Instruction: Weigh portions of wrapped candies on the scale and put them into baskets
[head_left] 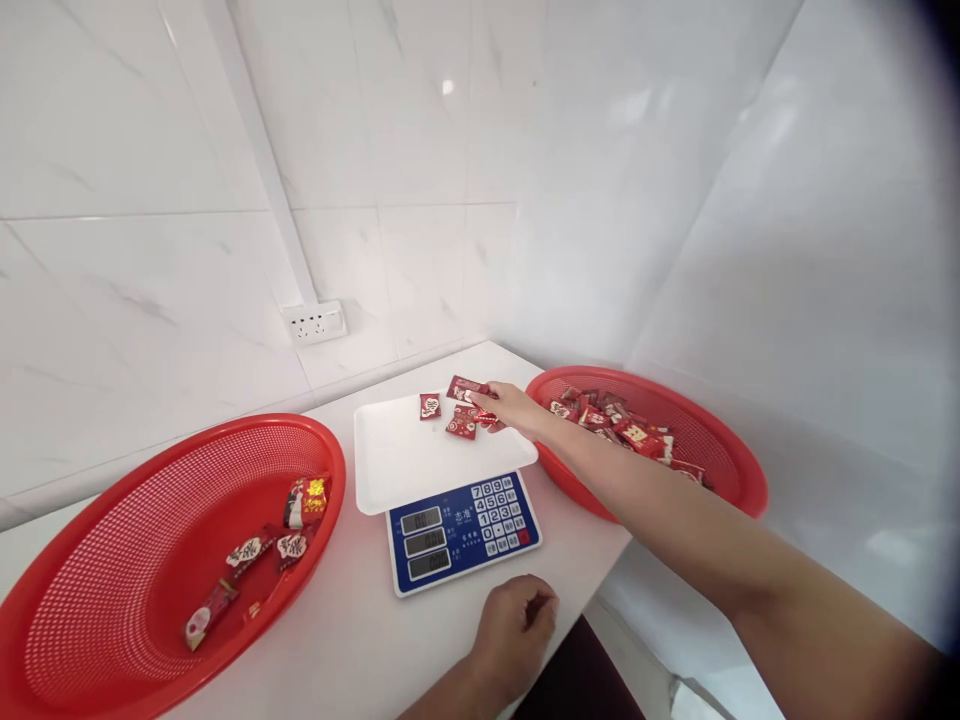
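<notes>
My right hand (pixel 507 406) reaches over the white tray (pixel 397 462) of a digital scale (pixel 465 535), its fingers closed on small red candy packets (pixel 466 387); how many it holds is partly hidden. Two more red packets, one square (pixel 430 406) and one patterned (pixel 460 423), lie on the tray near my fingertips. My left hand (pixel 517 632) rests on the white table in front of the scale, fingers curled into a loose fist with nothing visible inside. The scale has a blue panel with number keys and small grey displays.
A red mesh basket (pixel 112 515) stands at the left with several wrapped packets (pixel 292 545) inside. Another red basket (pixel 724 440), at the right beneath my right forearm, holds a pile of red packets (pixel 641 436). Behind the table (pixel 337 640), a socket (pixel 315 322) sits on the tiled wall.
</notes>
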